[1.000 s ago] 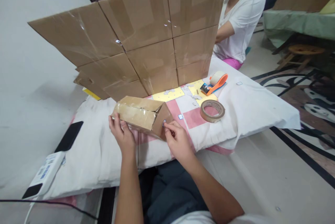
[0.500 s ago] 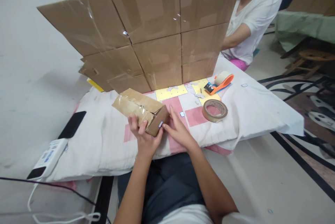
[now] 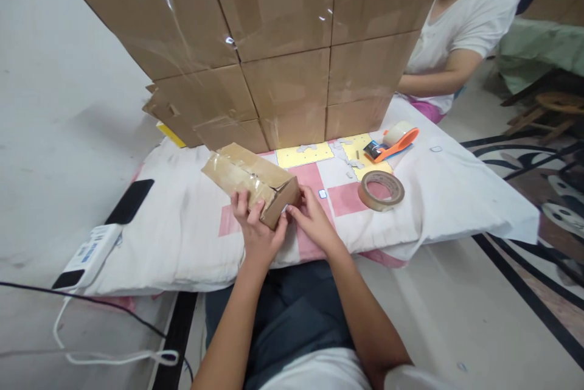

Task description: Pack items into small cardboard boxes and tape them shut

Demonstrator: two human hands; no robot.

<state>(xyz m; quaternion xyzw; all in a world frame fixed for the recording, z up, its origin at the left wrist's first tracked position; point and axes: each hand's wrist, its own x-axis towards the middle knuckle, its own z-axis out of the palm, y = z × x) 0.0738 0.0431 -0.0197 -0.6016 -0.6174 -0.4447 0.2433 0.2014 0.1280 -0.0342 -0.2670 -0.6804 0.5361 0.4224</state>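
A small taped cardboard box (image 3: 249, 176) lies on the white cloth (image 3: 182, 238) in front of me, its near end turned toward me. My left hand (image 3: 257, 226) grips that near end from below, fingers curled up over the side. My right hand (image 3: 312, 218) presses its fingertips against the end flap on the right side. A small white sticker (image 3: 323, 194) lies on the cloth just beyond my right hand.
A tall wall of taped cardboard panels (image 3: 274, 55) stands behind the box. A brown tape roll (image 3: 381, 190) and an orange tape dispenser (image 3: 393, 140) lie to the right. A phone (image 3: 130, 201) and white device (image 3: 86, 255) sit left. Another person (image 3: 456, 55) sits behind.
The box was turned so its end faces me; my left hand slid from its far left side to the near end. My right hand stayed at the end flap.
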